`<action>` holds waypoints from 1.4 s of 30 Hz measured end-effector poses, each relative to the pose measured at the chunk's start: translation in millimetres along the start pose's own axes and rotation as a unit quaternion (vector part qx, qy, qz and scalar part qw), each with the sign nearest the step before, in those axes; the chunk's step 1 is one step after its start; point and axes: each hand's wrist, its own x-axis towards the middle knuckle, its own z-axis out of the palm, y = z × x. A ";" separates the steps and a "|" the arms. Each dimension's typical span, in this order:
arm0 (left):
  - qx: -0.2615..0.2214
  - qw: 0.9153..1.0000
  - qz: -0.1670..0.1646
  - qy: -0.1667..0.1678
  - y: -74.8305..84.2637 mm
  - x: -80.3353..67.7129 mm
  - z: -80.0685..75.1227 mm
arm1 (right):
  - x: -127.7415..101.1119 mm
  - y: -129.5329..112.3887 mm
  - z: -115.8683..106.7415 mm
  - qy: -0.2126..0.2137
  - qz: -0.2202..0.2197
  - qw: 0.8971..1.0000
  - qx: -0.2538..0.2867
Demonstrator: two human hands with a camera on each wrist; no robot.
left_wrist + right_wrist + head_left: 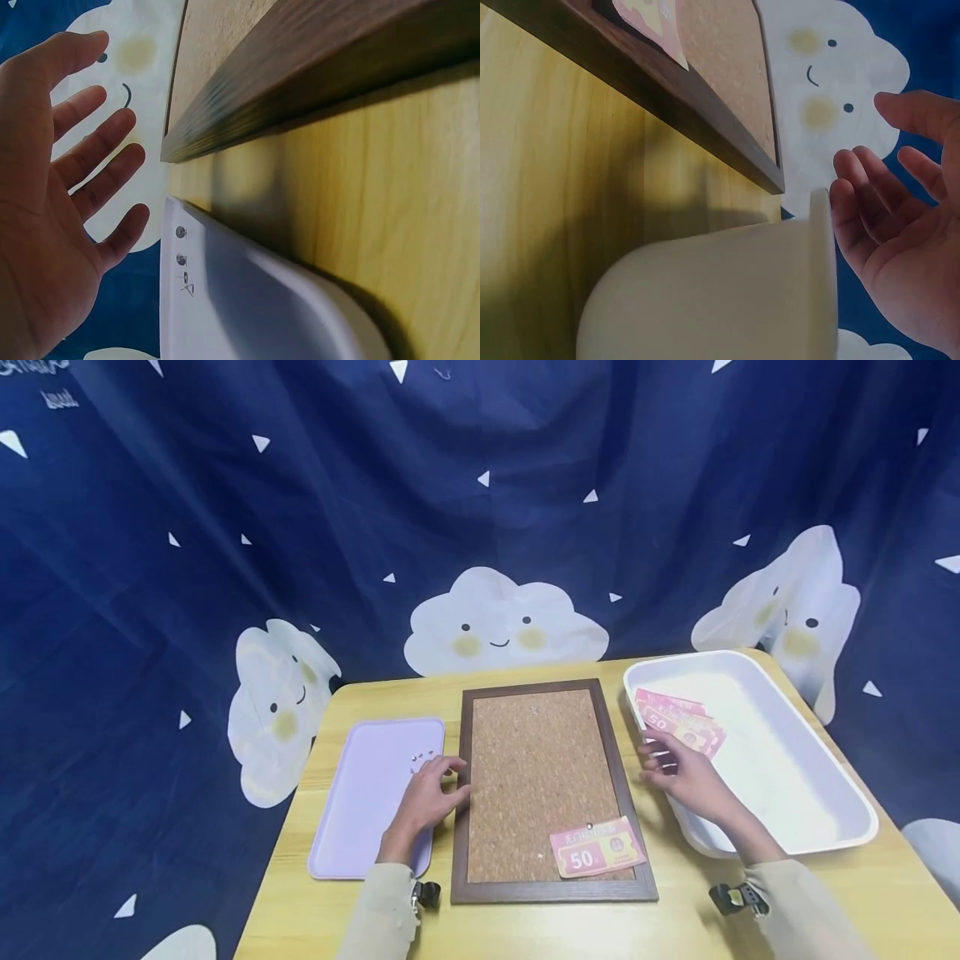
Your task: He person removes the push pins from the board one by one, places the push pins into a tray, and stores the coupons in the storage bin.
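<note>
A cork board (pixel 536 760) in a dark brown frame lies mid-table. One pink-and-yellow coupon (pixel 597 848) marked 50 is fixed by a pushpin (pixel 590 826) at its lower right. My left hand (pixel 427 797) hovers between the board's left edge and a lilac tray (pixel 341 827), fingers spread and holding nothing. Several metal pushpins (pixel 181 259) lie in that tray. Over the near-left rim of a white bin (pixel 787 735) is my right hand (pixel 693 781), fingers loosely bent, nothing in them. Several pink coupons (pixel 678 720) lie fanned inside the bin, close to its fingertips.
The wooden table (pixel 555 935) carries the tray on the left, the board in the middle and the bin on the right. The bin's raised wall (pixel 720 292) stands beside the board's frame. A dark blue cloud-print curtain (pixel 480 485) hangs right behind the table.
</note>
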 end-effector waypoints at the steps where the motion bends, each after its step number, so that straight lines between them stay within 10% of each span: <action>1: -0.002 1.000 -0.002 -0.001 0.5 0.0 0.7 | -0.5 -0.5 1.0 0.001 -0.001 1.000 -0.003; 42: -0.004 0.999 0.042 0.004 18.9 -4.4 13.9 | -16.3 -6.2 42.1 -0.031 -0.009 0.999 0.032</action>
